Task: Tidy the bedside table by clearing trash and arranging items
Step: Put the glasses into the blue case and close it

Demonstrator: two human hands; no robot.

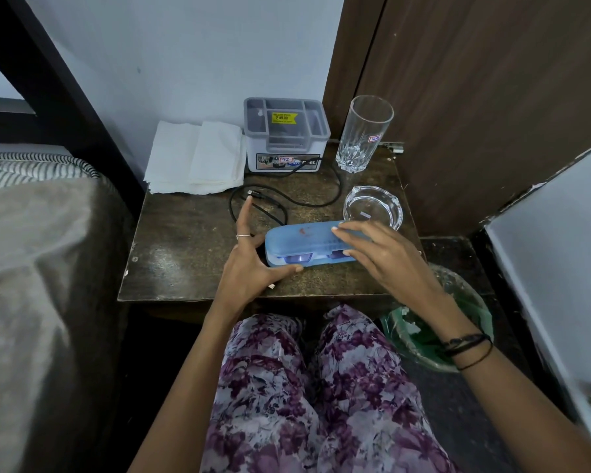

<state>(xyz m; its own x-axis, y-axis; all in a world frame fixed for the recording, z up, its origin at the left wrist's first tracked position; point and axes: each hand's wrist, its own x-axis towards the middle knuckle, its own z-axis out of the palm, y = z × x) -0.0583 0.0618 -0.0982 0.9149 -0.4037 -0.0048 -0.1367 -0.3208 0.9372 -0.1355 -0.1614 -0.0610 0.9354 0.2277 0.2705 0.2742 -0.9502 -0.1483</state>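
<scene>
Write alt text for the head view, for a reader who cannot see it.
Both hands rest on a blue case lying on a dark bedside table: the left hand at its left end, the right hand over its top. Behind it lie a black cable, folded tissues, a grey box, a glass and an ashtray; a green-lined bin stands beside the table.

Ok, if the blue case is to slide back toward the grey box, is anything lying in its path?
Yes. The black cable lies looped on the table between the blue case and the grey box. The glass ashtray sits right behind the case's right end. Both hands, left hand and right hand, rest on the case.
</scene>
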